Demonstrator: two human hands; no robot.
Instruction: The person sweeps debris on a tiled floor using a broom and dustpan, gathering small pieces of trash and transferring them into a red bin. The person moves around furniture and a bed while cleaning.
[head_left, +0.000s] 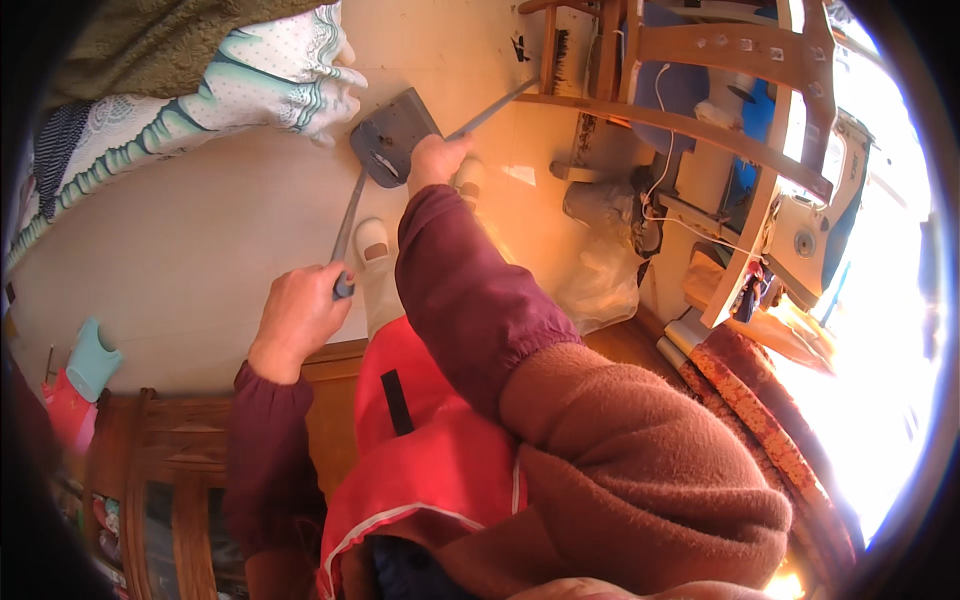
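Note:
My left hand [298, 312] is wrapped round the top of a long grey handle. That handle runs down to a dark grey dustpan [398, 128] on the pale floor, just ahead of my feet. My right hand [440, 160] grips the grey stick of a broom [492, 107] beside the dustpan's right edge. The stick points away to the far right, toward dark bristles [562, 55] by the legs of a wooden chair; where stick and bristles join is hidden. A small dark scrap [519, 47] lies left of the bristles.
A wooden chair [720, 45] stands at the far right, with a white cable hanging by it. A sewing machine [805, 235] and a plastic bag [600, 285] are on the right. White-and-green patterned cloth [270, 75] hangs at upper left. Wooden furniture [180, 440] stands at lower left.

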